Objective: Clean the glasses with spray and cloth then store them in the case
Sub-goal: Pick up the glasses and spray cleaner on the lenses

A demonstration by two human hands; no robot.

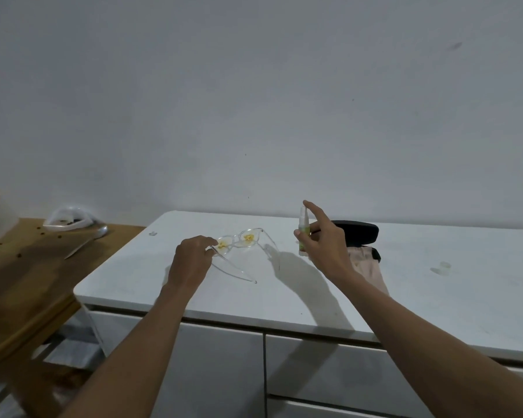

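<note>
Clear-framed glasses (240,241) with yellow smears on both lenses are held just above the white counter (435,297), temples unfolded toward me. My left hand (191,259) pinches their left lens corner. My right hand (325,239) grips a small white spray bottle (302,233) with a green label, upright, index finger raised above its top. A black glasses case (360,232) lies behind that hand, lid up. A beige cloth (367,267) lies in front of the case, partly hidden by my right forearm.
A wooden table (27,282) stands to the left, lower than the counter, with a clear plastic bag (70,220), a spoon (86,241) and scattered dark crumbs. A plain wall runs behind. Drawer fronts (224,372) sit under the counter edge.
</note>
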